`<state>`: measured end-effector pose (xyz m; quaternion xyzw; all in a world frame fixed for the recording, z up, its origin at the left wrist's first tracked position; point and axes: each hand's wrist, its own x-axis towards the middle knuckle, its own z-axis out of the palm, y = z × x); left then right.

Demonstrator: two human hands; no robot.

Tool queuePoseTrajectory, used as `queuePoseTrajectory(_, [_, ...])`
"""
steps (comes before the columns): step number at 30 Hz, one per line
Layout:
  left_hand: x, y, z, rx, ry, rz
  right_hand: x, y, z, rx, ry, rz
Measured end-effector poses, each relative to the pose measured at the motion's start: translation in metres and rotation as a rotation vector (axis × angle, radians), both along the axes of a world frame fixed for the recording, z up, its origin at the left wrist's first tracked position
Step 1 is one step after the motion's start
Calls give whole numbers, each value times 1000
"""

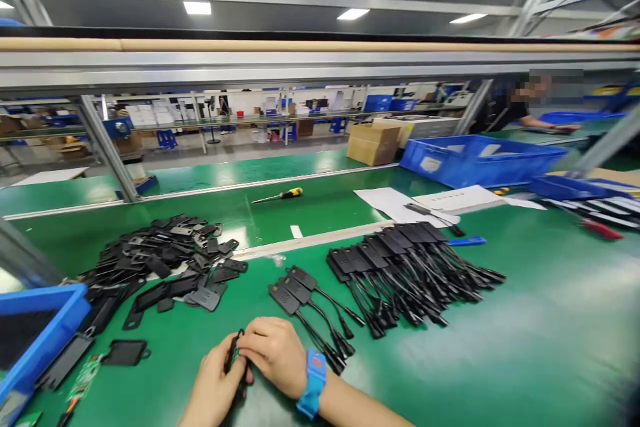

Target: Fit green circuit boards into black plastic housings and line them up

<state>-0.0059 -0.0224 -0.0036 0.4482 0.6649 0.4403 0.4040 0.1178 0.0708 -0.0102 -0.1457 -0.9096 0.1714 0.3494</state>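
Note:
My left hand (213, 377) is closed around a narrow black plastic casing (231, 352), seen edge-on, with a bit of green circuit board showing in it. The fingertips of my right hand (275, 352), which wears a blue wristband (315, 383), pinch the casing's upper end from the other side. My fingers hide most of the piece. Just beyond lie several flat black boxes with cable tails (295, 292). Left of my hands is a single black half-shell (125, 352) beside a green circuit board (86, 377) with wires.
A heap of black plastic shells (155, 257) lies at left, behind a blue bin (75, 300). A long row of cabled black boxes (385, 247) stretches right. Farther back are a screwdriver (285, 194), white paper sheets (387, 203), a cardboard box (373, 143), a blue crate (450, 167) and a person (505, 110).

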Motion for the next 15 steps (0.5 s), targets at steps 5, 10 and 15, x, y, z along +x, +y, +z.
queuePoseTrajectory(5, [4,-4,-2,-8,86,16,5,-7,4,-40,47,42])
queuePoseTrajectory(10, [12,-6,-6,-43,67,74,8,-6,4,-19,105,101])
queuePoseTrajectory(15, [12,-11,-12,-144,136,77,15,6,-18,72,148,178])
